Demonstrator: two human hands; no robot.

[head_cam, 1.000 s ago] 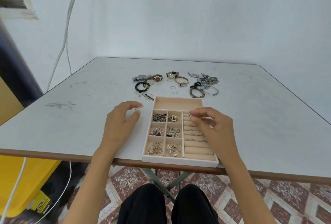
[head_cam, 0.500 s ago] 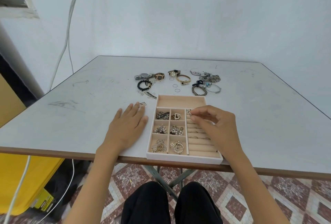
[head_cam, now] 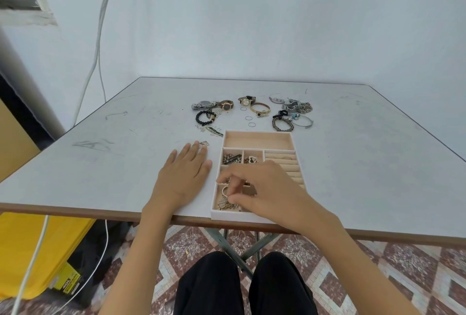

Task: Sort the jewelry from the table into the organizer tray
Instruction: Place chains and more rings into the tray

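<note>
The beige organizer tray (head_cam: pixel 257 133) lies at the table's near edge, its small compartments holding jewelry and its ring rolls (head_cam: pixel 282 162) on the right. My right hand (head_cam: pixel 267 188) hovers over the near left compartments, thumb and forefinger pinching at a small gold piece (head_cam: pixel 225 192) there. My left hand (head_cam: pixel 185 173) rests flat on the table beside the tray, its fingertips touching a small silver piece (head_cam: pixel 204 143). The hand hides the middle compartments.
Loose jewelry lies beyond the tray: watches (head_cam: pixel 203 105), a black bead bracelet (head_cam: pixel 205 118), a gold bangle (head_cam: pixel 260 108), a braided bracelet (head_cam: pixel 282 124), a silver chain pile (head_cam: pixel 300 106) and small rings (head_cam: pixel 248 118). Cables hang at left.
My right hand has moved from the far ring rolls down and left to the near left compartments. My left hand went from raised and curled to lying flat.
</note>
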